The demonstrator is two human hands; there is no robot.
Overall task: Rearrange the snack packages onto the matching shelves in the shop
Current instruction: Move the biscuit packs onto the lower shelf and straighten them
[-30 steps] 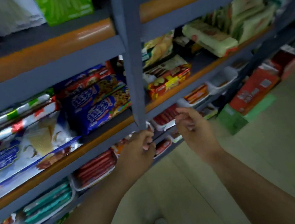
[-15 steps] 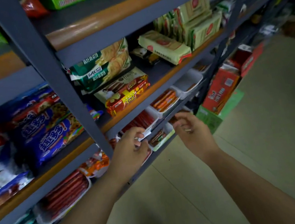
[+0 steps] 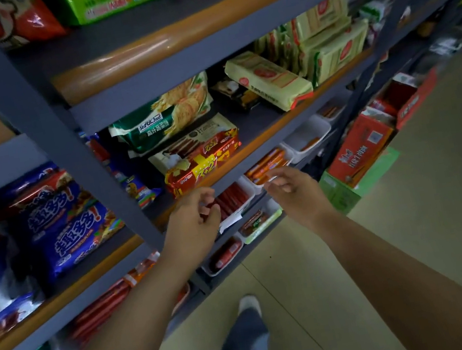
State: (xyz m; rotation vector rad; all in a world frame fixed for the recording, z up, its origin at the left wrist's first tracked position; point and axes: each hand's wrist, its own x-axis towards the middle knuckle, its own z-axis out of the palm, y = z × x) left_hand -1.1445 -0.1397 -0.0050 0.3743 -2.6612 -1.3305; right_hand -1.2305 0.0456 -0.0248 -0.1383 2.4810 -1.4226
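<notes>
My left hand [image 3: 193, 224] hovers with curled, parted fingers, holding nothing, in front of the shelf edge [image 3: 264, 141] just below a red and yellow biscuit pack [image 3: 206, 163]. My right hand [image 3: 294, 191] is open beside it, its fingers near a white tray of orange sausage sticks [image 3: 264, 162]. A green cracker bag [image 3: 163, 115] lies on top of the biscuit packs. A pale yellow wafer pack [image 3: 268, 80] lies angled on the same shelf. Blue cookie bags [image 3: 65, 222] fill the bay to the left.
A grey upright post [image 3: 39, 125] splits the two bays. White trays of red sausages [image 3: 232, 200] line the lower shelf. Red cartons [image 3: 360, 145] and a green box [image 3: 337, 190] stand on the floor at right. My leg and shoe [image 3: 247, 326] are below.
The view has swung further right along the shelves. Both hands rose from the lower trays to the shelf edge, and the fingers have spread apart.
</notes>
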